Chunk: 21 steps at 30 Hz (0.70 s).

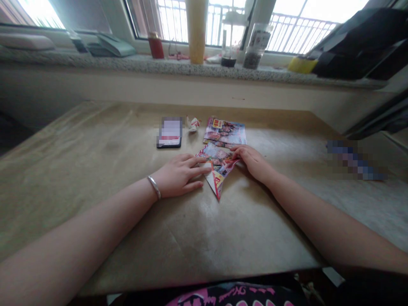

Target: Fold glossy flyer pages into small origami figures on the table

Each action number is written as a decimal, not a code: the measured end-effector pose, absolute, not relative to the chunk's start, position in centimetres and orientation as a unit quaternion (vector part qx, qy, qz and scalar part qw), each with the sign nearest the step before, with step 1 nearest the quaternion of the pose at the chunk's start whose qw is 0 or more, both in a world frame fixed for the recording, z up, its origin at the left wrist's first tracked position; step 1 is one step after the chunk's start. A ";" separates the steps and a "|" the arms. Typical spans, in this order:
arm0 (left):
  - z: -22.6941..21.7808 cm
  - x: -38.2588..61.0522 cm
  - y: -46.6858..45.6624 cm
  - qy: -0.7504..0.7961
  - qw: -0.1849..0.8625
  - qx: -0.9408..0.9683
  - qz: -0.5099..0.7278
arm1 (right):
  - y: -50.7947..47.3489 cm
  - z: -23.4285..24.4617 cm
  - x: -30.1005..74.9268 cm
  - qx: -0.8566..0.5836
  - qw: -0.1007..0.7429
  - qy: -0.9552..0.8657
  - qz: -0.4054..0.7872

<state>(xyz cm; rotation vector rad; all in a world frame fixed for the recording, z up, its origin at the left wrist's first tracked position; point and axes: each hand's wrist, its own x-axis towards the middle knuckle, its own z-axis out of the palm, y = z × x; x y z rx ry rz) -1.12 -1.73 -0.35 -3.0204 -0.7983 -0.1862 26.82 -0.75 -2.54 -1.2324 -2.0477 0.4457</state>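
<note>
The left hand (180,174) lies flat and open, palm down, its fingertips pressing on the left edge of a folded sheet of colourful printed paper (219,171); it grips nothing. A thin silver bangle (154,187) circles its wrist. The right hand (251,160) is likewise spread and flat, fingers resting on the upper right part of the same sheet, holding it down without closing round it. The folded sheet lies on the tan wooden table (95,170) between the two hands, tapering to a point towards the person. Just beyond it lies a second flat printed leaflet (226,131), with a small crumpled scrap of white and red paper (193,123) to its left and a dark-edged phone (170,132) beside that. Farther off, on the speckled stone windowsill (127,63), stand a red jar (156,44) and a tall yellow cylinder (196,29)
</note>
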 end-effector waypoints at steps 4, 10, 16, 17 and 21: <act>-0.3 -1.2 -1.8 -0.261 0.007 -0.963 -0.061 | -1.0 -2.3 27.4 -0.473 0.313 -0.813 0.136; -0.5 -1.2 -1.7 -0.251 -0.003 -0.964 -0.085 | -1.7 -2.0 27.0 -0.447 0.251 -0.858 0.035; -0.9 -1.1 -1.5 -0.268 -0.059 -0.957 -0.092 | -2.5 -1.5 26.0 -0.383 0.192 -0.903 0.023; -0.9 -1.1 -1.5 -0.276 -0.065 -0.955 -0.090 | -2.6 -1.5 25.9 -0.378 0.179 -0.908 0.028; -0.8 -1.1 -1.5 -0.309 -0.073 -0.946 -0.065 | -2.9 -1.5 25.7 -0.371 0.133 -0.918 0.040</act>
